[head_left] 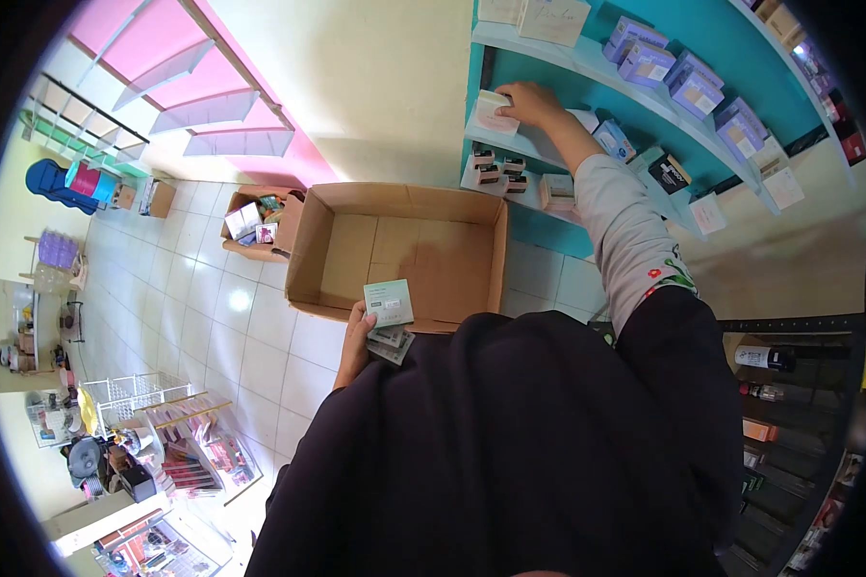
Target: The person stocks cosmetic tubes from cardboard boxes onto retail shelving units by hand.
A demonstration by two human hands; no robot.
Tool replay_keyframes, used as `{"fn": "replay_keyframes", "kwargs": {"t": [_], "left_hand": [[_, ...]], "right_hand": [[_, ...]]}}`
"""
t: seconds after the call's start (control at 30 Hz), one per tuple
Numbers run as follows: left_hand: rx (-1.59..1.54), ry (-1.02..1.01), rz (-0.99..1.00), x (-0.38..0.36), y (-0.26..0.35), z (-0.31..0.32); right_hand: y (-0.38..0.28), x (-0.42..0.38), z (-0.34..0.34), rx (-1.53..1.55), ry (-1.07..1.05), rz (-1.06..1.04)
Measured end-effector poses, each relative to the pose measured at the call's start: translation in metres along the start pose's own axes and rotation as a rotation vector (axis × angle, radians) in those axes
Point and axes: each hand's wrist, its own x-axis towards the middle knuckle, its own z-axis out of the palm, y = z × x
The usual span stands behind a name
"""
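The right hand [531,99] is reaching up to the teal shelf [539,53] and resting on a small pale box [494,112] at its edge. Just below that box, more small boxes [496,173] are sitting in a row on a lower tier. Beneath the shelf, an open cardboard carton [404,252] is lying on the tiled floor [231,308]. At the carton's near rim, the left hand [358,338] is gripping a pale green box [388,302] with others stacked under it.

- Open carton [404,252] on floor, left of shelf unit [587,72].
- Second carton [260,226] left of it, holding items.
- Small boxes [496,173] on lower shelf; boxed rows [683,82] on the shelf above.
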Motion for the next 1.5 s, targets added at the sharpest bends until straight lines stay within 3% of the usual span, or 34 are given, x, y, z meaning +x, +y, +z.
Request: {"fn": "replay_keyframes", "kwargs": {"t": [0.07, 0.17, 0.47, 0.57, 0.87, 0.97, 1.07, 1.2, 1.3, 1.5], "left_hand": [[0.008, 0.001, 0.003, 0.001, -0.002, -0.005], [0.01, -0.004, -0.005, -0.002, 0.001, -0.003], [0.035, 0.044, -0.006, -0.007, -0.002, -0.009], [0.037, 0.053, -0.013, -0.007, -0.001, -0.008], [0.026, 0.043, -0.003, -0.005, -0.003, -0.006], [0.035, 0.04, 0.01, -0.002, -0.002, -0.004], [0.022, 0.049, 0.001, -0.001, -0.002, -0.002], [0.023, 0.035, -0.01, 0.002, -0.004, 0.002], [0.025, 0.009, -0.018, 0.006, -0.007, 0.007], [0.031, -0.015, -0.034, 0.008, -0.004, 0.018]], "right_hand": [[-0.004, -0.002, -0.001, -0.028, 0.032, 0.007], [-0.001, 0.007, -0.002, 0.053, -0.086, 0.052], [-0.004, 0.013, -0.003, -0.035, 0.016, 0.047], [-0.002, 0.023, -0.003, 0.037, -0.062, 0.053], [0.0, 0.02, 0.001, 0.046, -0.04, 0.05], [0.001, 0.013, 0.008, 0.021, 0.166, 0.048], [0.032, 0.016, -0.015, 0.082, 0.138, 0.067], [0.082, -0.019, -0.038, -0.223, -0.205, 0.171], [0.082, -0.052, -0.04, -0.364, -0.174, 0.193], [0.069, -0.049, -0.031, -0.191, -0.226, 0.213]]}}
